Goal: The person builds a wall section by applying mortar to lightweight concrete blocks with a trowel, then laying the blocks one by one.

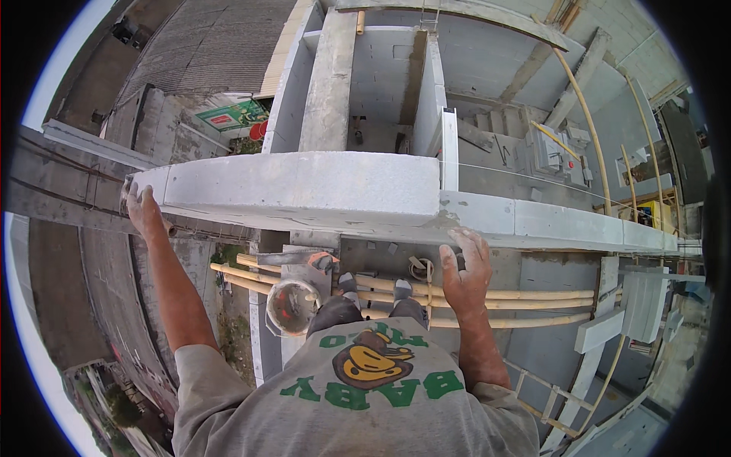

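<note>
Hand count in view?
2. Left hand at the left end of the white block wall; right hand near the wall's front face, right of the raised section. No others visible.

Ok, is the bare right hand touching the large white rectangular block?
Apart. In the head view, a gap shows between the right hand and the white block near its right end.
</note>
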Available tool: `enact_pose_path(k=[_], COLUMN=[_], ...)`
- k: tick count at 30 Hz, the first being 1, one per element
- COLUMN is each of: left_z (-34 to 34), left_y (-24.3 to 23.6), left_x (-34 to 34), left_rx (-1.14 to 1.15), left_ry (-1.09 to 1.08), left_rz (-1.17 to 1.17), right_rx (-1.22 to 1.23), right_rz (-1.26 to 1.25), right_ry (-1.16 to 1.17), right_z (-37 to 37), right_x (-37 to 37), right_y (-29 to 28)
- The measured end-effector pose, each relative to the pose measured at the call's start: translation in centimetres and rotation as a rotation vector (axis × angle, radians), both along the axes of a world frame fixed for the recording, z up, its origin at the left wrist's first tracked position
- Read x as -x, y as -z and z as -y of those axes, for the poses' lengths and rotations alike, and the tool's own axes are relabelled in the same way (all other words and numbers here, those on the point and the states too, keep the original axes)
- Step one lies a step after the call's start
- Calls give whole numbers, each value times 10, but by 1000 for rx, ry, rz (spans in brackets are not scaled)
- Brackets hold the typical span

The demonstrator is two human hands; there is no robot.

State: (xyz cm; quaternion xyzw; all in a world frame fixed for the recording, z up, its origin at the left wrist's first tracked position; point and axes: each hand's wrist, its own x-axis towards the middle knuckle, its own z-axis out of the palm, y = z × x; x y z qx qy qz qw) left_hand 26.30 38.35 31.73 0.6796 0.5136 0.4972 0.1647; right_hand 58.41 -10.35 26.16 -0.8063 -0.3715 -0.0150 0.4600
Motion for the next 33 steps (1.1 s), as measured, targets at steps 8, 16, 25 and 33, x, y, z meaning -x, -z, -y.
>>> enact_pose_path(k=[8,16,25,33], left_z=[116,170,70,-22], left_y=[61,100,35,45], left_x=[49,84,87,81], left_rx=[240,664,616,786], left_ry=[-122,-334,-364,-62], left_rz=[43,423,580,557], right_rx=[29,75,181,151], right_rz=[-85,-130,-137,-66], right_ry=[-10,-102,-56,237], right_z=[16,15,-1,-13], right_x=[-33,-40,-20,2], right_y=[23,42,41,-1])
